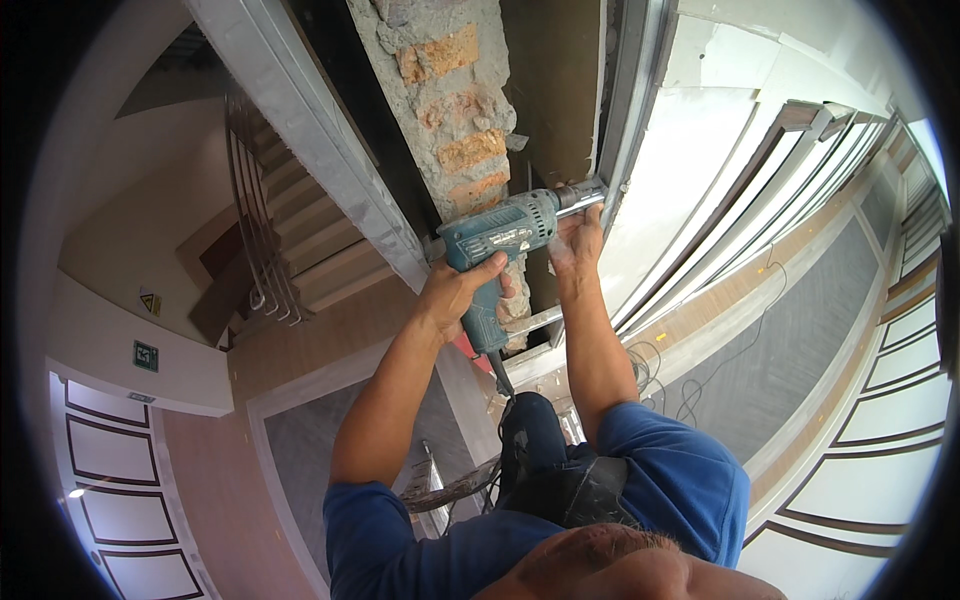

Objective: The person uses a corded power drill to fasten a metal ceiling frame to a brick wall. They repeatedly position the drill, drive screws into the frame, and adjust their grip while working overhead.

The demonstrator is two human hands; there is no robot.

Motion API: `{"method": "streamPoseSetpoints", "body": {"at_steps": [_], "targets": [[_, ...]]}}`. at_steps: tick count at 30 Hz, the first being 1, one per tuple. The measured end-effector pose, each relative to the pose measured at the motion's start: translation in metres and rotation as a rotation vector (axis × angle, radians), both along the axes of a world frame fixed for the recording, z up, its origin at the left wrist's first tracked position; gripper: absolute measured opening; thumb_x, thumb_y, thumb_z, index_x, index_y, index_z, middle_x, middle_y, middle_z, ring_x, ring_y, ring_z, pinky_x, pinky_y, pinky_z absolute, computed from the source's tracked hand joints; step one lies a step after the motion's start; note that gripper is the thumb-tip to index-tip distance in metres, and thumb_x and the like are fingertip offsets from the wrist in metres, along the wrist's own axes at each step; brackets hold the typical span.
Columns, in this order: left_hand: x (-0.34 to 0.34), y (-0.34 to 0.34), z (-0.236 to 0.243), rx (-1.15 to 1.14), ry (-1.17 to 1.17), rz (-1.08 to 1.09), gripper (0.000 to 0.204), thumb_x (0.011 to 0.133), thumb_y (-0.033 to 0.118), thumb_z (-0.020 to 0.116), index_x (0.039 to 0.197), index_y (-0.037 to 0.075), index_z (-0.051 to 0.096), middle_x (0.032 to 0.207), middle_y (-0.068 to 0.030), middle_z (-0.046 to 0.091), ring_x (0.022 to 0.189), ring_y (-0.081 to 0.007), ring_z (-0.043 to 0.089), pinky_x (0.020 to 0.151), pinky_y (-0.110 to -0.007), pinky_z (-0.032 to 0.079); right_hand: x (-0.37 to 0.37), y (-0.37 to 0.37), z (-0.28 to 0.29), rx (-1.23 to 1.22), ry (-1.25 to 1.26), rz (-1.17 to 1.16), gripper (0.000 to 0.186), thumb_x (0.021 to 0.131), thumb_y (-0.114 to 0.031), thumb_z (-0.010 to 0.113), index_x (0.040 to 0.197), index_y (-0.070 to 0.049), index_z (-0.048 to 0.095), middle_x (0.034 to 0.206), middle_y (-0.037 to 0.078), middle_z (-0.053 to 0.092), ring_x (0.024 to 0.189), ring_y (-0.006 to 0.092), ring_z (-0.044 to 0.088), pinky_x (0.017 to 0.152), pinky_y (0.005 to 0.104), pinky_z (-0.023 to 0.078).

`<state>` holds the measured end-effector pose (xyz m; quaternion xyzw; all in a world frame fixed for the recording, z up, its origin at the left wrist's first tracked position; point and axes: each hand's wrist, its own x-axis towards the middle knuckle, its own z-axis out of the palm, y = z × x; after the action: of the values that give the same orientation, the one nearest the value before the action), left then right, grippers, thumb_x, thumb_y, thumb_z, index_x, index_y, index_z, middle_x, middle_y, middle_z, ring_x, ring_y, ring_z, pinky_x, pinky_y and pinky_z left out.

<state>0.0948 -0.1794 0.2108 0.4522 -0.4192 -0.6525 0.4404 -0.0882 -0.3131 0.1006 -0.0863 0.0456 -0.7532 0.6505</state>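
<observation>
A teal corded power drill [507, 232] lies nearly level across the opening, its chuck pointing right at a metal frame upright [637, 95]. My left hand [452, 298] is wrapped round the drill where its body meets the grip; the trigger is hidden. Between the chuck and the upright sits a short shiny metal piece [583, 198]. My right hand [582, 240] is closed on that piece, fingers beside the chuck and close to the upright. The drill bit and the exact point of contact cannot be made out.
Behind the drill stands a rough brick and mortar column [470, 110]. Another metal upright [330, 140] slants past on the left, with a staircase [310, 220] beyond it. White panels [700, 180] line the right side. Loose cables [690, 395] lie on the floor below.
</observation>
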Motion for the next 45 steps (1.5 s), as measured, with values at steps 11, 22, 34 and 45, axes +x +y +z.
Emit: {"method": "streamPoseSetpoints", "body": {"at_steps": [11, 22, 34, 45], "targets": [[0.001, 0.002, 0.001, 0.014, 0.009, 0.006, 0.037, 0.093, 0.028, 0.078, 0.12, 0.007, 0.065, 0.093, -0.0086, 0.068, 0.082, -0.0216, 0.069, 0.059, -0.036, 0.055, 0.002, 0.006, 0.004, 0.019, 0.013, 0.01, 0.056, 0.112, -0.048, 0.026, 0.139, -0.006, 0.052, 0.129, 0.018, 0.066, 0.12, 0.0334, 0.063, 0.107, 0.0535, 0.048], [0.002, 0.002, 0.002, 0.009, -0.001, 0.012, 0.037, 0.093, 0.027, 0.078, 0.12, 0.006, 0.064, 0.092, -0.0087, 0.066, 0.081, -0.0212, 0.069, 0.059, -0.037, 0.055, 0.004, 0.006, 0.005, 0.014, 0.005, -0.01, 0.054, 0.112, -0.046, 0.027, 0.139, -0.007, 0.052, 0.128, 0.018, 0.066, 0.119, 0.0334, 0.063, 0.107, 0.0535, 0.049], [-0.002, 0.005, 0.006, 0.019, -0.024, 0.055, 0.035, 0.093, 0.024, 0.077, 0.12, 0.007, 0.064, 0.095, -0.0099, 0.067, 0.081, -0.0218, 0.068, 0.06, -0.037, 0.055, 0.004, 0.009, 0.012, -0.016, 0.068, 0.0, 0.056, 0.109, -0.053, 0.033, 0.143, -0.01, 0.048, 0.137, 0.013, 0.056, 0.129, 0.0329, 0.052, 0.115, 0.0522, 0.039], [-0.016, 0.012, 0.028, -0.147, -0.089, 0.096, 0.019, 0.094, 0.012, 0.076, 0.109, 0.003, 0.069, 0.087, -0.0063, 0.071, 0.074, -0.0159, 0.069, 0.068, -0.032, 0.058, 0.008, 0.016, 0.024, 0.021, 0.021, 0.029, 0.061, 0.109, -0.055, 0.032, 0.147, -0.01, 0.045, 0.146, 0.012, 0.052, 0.135, 0.0341, 0.048, 0.116, 0.0543, 0.037]]}}
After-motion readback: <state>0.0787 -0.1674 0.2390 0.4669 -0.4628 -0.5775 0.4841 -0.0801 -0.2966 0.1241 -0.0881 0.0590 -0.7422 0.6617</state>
